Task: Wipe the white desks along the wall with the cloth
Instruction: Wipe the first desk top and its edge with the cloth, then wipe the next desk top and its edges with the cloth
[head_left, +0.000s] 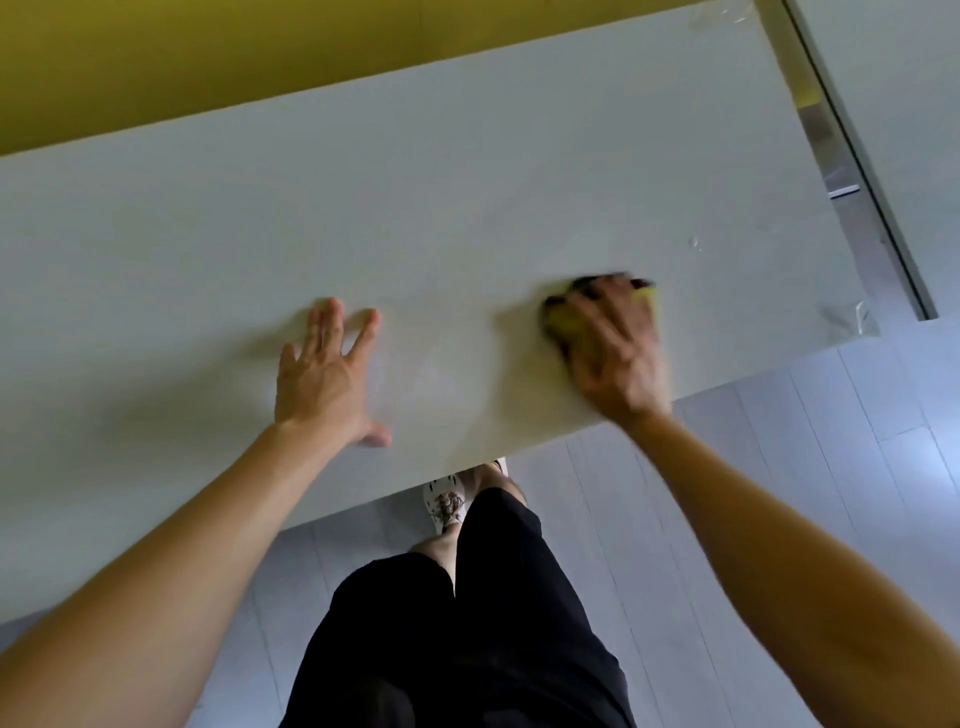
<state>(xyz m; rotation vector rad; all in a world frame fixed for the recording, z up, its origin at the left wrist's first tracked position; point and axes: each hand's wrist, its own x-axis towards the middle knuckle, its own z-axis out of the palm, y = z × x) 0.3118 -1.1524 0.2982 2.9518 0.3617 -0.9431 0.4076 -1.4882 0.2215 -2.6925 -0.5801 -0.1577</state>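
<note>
A long white desk (467, 182) runs across the view against a yellow-green wall. My right hand (615, 348) lies on top of a yellow-green cloth (563, 322) with dark edges, pressing it flat on the desk near the front edge; the hand is blurred. Most of the cloth is hidden under the palm. My left hand (324, 379) rests flat on the desk to the left of it, fingers spread and straight, holding nothing.
A second white desk (893, 104) stands at the far right, separated by a narrow gap (836, 171). Clear plastic film (847, 317) clings to the first desk's right corner. Pale plank floor (727, 493) lies below, with my legs and a shoe (444, 504) at the desk edge.
</note>
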